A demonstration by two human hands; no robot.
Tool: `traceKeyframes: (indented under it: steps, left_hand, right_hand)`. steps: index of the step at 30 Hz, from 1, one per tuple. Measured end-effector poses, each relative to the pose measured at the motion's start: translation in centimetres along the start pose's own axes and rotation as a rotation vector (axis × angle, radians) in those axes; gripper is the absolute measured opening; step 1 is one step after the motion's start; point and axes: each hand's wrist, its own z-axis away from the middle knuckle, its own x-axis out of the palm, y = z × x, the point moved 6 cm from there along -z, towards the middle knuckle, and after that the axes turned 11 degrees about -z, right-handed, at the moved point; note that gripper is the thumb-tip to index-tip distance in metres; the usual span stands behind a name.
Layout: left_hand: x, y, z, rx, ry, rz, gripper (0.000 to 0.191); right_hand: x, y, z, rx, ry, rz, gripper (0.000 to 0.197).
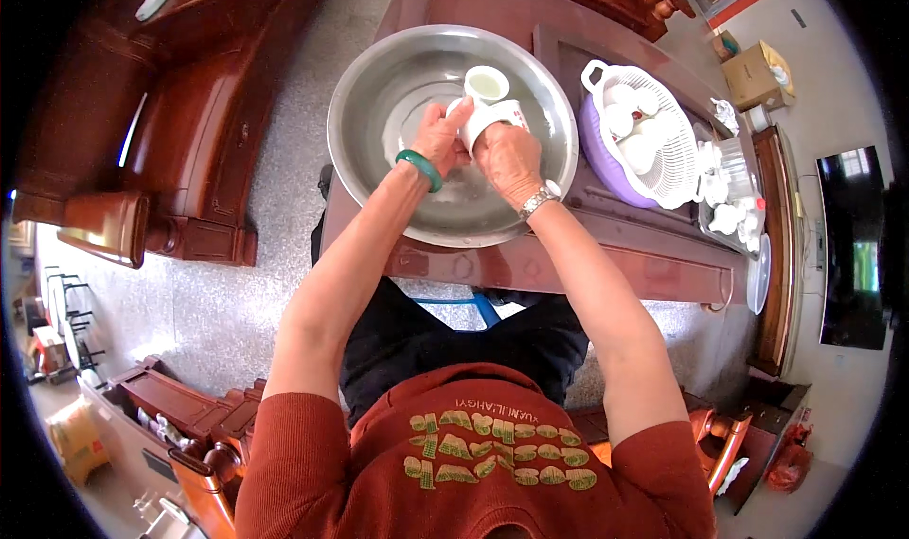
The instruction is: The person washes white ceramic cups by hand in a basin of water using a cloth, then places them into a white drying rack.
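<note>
Over a large stainless steel basin (369,191) holding water, my left hand (440,141), with a green bangle at its wrist, grips the side of a small white cup (480,124). My right hand (510,157), wearing a metal watch (541,198), has its fingers at the cup's mouth, partly hidden inside. Just beyond the hands, another white cup (486,85) stands upright in the basin with liquid in it. Right beside the held cup is a white piece with red marks (513,113), partly covered by my right hand.
Right of the basin, a white plastic colander (682,163) with several white cups rests on a purple basin (603,163). Farther right on the wooden table (639,255) are a clear tray (731,219) with small white items and a round translucent lid (759,276). A wooden bench (206,127) stands left.
</note>
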Motion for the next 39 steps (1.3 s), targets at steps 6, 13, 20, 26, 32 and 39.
traceKeyframes:
  steps: [6, 13, 20, 26, 32, 39]
  left_hand:
    - [-0.1, 0.2, -0.2, -0.043, -0.076, 0.100, 0.054]
    - [2.2, 2.8, 1.6, 0.116, -0.345, 0.155, 0.043]
    - [0.5, -0.1, -0.3, 0.003, -0.249, 0.050, 0.040]
    - [1.5, 2.2, 0.6, 0.082, -0.417, 0.216, 0.044]
    - [1.4, 0.4, 0.1, -0.014, -0.288, 0.053, 0.047]
    - [0.4, -1.6, -0.8, -0.191, -0.324, 0.273, 0.044]
  right_hand:
    - [1.9, 3.1, -0.2, 0.421, -0.043, -0.885, 0.011]
    - [2.6, 3.0, 0.9, 0.520, -0.060, -1.334, 0.008]
    - [0.4, 0.5, 0.3, 0.058, 0.067, -0.089, 0.020]
    - [2.3, 0.8, 1.0, 0.797, -0.259, -1.787, 0.025]
    - [0.3, 1.3, 0.2, -0.115, 0.118, -0.476, 0.025]
    - [1.3, 2.0, 1.2, 0.680, -0.182, -1.056, 0.020]
